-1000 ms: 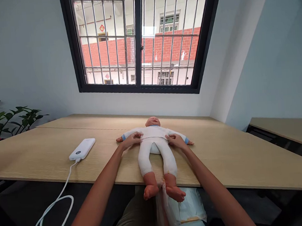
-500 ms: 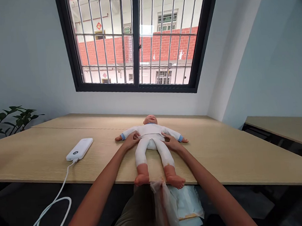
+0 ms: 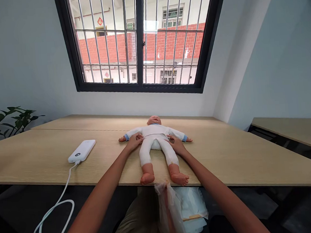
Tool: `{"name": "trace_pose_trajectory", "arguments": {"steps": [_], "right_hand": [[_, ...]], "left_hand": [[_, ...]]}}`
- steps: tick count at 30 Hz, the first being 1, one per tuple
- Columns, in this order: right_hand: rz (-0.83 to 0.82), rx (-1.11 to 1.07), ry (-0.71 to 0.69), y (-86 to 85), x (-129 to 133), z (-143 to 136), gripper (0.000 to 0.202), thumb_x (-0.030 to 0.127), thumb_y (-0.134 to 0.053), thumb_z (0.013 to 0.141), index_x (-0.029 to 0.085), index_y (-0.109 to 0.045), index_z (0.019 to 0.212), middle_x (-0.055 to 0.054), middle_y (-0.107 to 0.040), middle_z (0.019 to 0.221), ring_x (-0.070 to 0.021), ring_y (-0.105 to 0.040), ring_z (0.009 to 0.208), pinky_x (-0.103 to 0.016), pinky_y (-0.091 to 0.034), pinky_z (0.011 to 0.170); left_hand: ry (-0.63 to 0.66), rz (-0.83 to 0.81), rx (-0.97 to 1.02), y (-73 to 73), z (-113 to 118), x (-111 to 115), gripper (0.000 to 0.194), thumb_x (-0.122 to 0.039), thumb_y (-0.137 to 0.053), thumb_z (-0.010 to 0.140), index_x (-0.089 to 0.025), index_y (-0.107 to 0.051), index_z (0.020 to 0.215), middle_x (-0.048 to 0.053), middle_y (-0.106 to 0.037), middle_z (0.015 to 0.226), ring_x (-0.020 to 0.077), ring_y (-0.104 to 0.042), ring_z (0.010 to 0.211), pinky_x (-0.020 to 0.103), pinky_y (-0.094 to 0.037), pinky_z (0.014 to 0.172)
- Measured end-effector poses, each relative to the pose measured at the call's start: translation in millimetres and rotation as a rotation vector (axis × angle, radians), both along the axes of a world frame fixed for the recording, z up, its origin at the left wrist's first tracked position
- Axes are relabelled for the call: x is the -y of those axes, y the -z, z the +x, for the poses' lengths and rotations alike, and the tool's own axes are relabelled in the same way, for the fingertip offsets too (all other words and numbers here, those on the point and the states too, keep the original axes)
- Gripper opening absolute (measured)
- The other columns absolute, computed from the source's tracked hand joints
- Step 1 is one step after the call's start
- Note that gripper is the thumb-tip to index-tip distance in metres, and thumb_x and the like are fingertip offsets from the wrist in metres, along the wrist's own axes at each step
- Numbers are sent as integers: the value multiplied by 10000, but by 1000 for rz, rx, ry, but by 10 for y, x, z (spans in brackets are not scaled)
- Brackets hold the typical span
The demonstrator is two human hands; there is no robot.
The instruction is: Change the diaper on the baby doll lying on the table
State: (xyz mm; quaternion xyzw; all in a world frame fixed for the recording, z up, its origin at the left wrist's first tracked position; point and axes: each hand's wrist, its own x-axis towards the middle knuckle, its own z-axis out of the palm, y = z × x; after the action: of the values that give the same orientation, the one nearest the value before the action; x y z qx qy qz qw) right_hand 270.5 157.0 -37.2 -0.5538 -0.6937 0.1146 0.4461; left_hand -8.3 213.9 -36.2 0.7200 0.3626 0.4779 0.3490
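Observation:
A baby doll (image 3: 155, 141) in white clothes with blue cuffs lies on its back on the table, head toward the window and bare feet at the near edge. At the left side of its waist, my left hand (image 3: 134, 142) is closed, fingertips pinching the edge of the white clothing. My right hand (image 3: 176, 144) has its fingers bent in a pinch at the opposite side of the waist, also on the white clothing. Exactly which layer the fingertips hold is too small to make out.
A white power bank (image 3: 82, 151) lies on the wooden table (image 3: 223, 154) at left, its white cable (image 3: 62, 201) hanging over the edge. Below the near edge, a clear plastic bag (image 3: 170, 212) and pale blue packages (image 3: 191, 203) rest by my lap. A plant (image 3: 15, 120) stands far left.
The doll's legs and feet have shifted slightly away from the near edge. Both hands stay at its waist, fingers bent a little more. The view has tilted slightly.

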Motion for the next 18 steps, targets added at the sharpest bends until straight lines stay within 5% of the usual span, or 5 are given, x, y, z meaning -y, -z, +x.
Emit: {"name": "trace_pose_trajectory", "arguments": {"steps": [6, 10, 18], "right_hand": [[11, -16, 116, -13, -14, 20, 304, 338, -481, 877, 140, -618, 1062, -116, -688, 998, -214, -638, 872, -348, -488, 819], [63, 74, 220, 10, -47, 65, 172, 231, -521, 801, 138, -635, 889, -106, -675, 929, -219, -608, 887, -342, -465, 838], [82, 170, 171, 17, -26, 31, 219, 204, -539, 811, 173, -740, 892, -101, -680, 1164, -237, -598, 1107, -362, -413, 1006]], "left_hand": [[-112, 25, -25, 39, -9, -46, 219, -322, -626, 690, -161, -589, 834, 26, -615, 750, 178, -569, 701, 304, -465, 684], [-141, 48, -77, 89, -22, -90, 176, -280, -636, 699, -154, -604, 817, 37, -628, 760, 187, -581, 732, 310, -473, 714], [-155, 99, -172, 146, -25, -111, 69, -226, -600, 728, -161, -583, 713, 35, -614, 728, 182, -551, 714, 299, -443, 692]]}}
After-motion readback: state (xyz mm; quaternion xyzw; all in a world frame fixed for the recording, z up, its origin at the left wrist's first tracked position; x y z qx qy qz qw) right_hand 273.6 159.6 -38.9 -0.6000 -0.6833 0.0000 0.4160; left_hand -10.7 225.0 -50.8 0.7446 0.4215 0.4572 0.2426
